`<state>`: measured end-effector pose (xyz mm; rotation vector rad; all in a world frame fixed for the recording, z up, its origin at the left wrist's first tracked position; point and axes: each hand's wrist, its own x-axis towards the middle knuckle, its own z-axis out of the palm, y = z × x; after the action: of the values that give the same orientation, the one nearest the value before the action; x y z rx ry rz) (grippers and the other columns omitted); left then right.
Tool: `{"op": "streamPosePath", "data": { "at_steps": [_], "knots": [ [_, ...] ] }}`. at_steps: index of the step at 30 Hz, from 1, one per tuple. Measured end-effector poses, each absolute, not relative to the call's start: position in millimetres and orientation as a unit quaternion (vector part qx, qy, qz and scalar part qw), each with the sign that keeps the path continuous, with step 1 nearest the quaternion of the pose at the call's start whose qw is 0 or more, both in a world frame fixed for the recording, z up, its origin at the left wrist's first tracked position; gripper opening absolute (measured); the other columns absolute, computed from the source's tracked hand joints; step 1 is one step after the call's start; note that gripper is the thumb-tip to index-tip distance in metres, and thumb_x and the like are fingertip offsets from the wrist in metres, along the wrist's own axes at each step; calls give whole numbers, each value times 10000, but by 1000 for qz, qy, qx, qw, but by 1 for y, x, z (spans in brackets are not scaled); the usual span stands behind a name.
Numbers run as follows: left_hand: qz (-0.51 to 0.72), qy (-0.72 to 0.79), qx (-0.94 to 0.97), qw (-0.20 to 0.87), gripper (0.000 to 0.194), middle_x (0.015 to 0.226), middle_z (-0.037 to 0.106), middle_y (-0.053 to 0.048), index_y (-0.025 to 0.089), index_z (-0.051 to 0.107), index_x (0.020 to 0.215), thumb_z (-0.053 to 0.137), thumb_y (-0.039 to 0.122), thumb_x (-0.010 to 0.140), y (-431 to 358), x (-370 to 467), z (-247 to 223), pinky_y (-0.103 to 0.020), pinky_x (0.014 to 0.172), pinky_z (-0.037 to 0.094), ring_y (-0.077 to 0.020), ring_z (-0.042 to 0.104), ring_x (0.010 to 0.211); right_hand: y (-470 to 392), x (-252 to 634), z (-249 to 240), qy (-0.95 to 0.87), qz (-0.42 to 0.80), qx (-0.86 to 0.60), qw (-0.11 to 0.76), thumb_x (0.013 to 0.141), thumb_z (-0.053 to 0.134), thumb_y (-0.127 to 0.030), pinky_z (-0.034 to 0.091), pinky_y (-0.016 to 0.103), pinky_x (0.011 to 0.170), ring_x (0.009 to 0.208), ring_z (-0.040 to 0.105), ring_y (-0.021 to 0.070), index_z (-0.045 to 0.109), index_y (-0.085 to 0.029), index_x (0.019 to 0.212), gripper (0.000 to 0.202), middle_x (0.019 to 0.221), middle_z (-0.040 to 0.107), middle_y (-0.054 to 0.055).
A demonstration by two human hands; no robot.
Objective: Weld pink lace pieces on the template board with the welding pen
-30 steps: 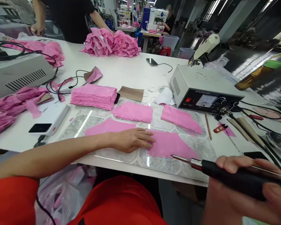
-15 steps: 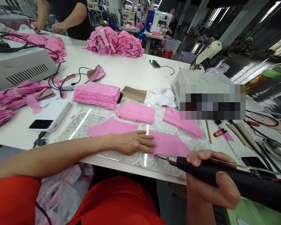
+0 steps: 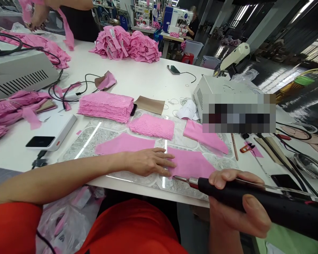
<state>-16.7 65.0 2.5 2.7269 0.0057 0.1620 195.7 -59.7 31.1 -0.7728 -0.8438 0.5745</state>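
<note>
1. Currently, I have the left hand [image 3: 145, 162] flat, fingers spread wide, pressing the left end of a pink cloth piece [image 3: 190, 163]; that piece lies by the near edge of the table [image 3: 148, 83].
2. Right hand [image 3: 235, 208]: fingers closed round a black-handled tool [image 3: 228, 192], metal tip at the cloth's near-left corner, just beside the left fingertips.
3. Main risk, I'd judge: tip skids left and catches a fingertip. Cause: tiny gap, long tool held well back. Can't tell if the tip is hot or sharp.
4. Cloth could swivel or pucker; only its left end is pinned, and the patterned sheet [image 3: 228, 163] under it looks slick.
5. Too much push could mark that sheet or snag the cloth's edge; I can't confirm tip contact from this view.
6. Left forearm crosses over a second pink piece [image 3: 124, 140]; a drag could shift it. Can't tell whether they touch.
7. On the right, a dark phone [image 3: 284, 181] sits near the tool's handle; a backward swing might knock it.
</note>
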Motion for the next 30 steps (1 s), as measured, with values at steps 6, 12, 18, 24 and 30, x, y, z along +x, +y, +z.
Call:
{"op": "streamPosePath", "data": {
  "at_steps": [6,12,18,24,30],
  "knots": [
    [46,11,976,211,494,1434,493,-31,233,607,1277,411,47,864,65,-16,3,-403,1191,208,-213,321,1420,-60,194,34,-393,261,-368,802,625,531,-288,424,324,443,456,488,132,655,-201,831,256,665,602,11],
    [47,12,977,209,507,1433,493,-42,222,605,1282,412,39,851,64,-15,3,-420,1190,213,-228,331,1414,-60,190,34,-398,269,-364,798,623,526,-284,431,329,442,461,498,136,657,-201,839,266,661,600,10],
    [79,13,970,230,507,1399,533,-46,257,627,1255,456,35,832,64,-16,0,-424,1186,228,-230,365,1396,-59,188,34,-400,271,-365,796,626,524,-285,423,321,445,460,492,133,653,-206,833,256,661,603,5],
    [57,21,972,226,510,1416,512,-50,248,614,1275,449,35,841,63,-15,2,-441,1188,228,-236,337,1410,-58,186,33,-401,277,-361,795,624,517,-273,423,323,442,462,503,141,652,-206,837,261,667,612,10],
    [75,26,965,249,494,1401,531,-34,283,632,1246,463,51,844,63,-15,2,-430,1186,241,-224,359,1399,-57,185,33,-409,274,-356,795,626,536,-260,440,332,440,470,516,146,645,-184,821,236,670,614,17]
  ]
}}
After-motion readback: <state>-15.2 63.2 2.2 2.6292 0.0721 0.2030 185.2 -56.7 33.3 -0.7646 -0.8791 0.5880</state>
